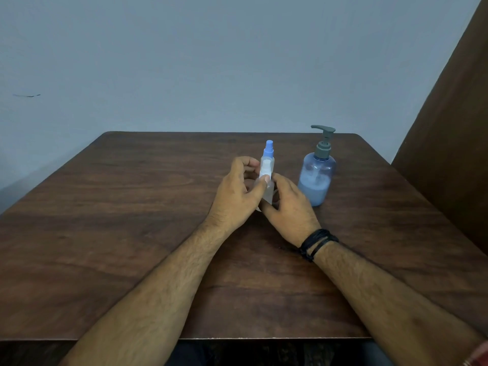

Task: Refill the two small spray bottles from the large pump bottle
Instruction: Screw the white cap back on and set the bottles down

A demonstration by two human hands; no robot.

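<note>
Lower body of the small spray bottle (267, 165) masked by the left hand (239, 192) and right hand (289, 207); base unseen, contact with the table (105, 233) impossible to judge. Something pale and clear between the palms (274, 192), too hidden to tell whether a second bottle or a loose cap. Right-hand fingertips tucked behind the bottle, out of sight. Contents of the spray bottle blurred. Table's near edge and both forearms cut off by the bottom of the frame.
</note>
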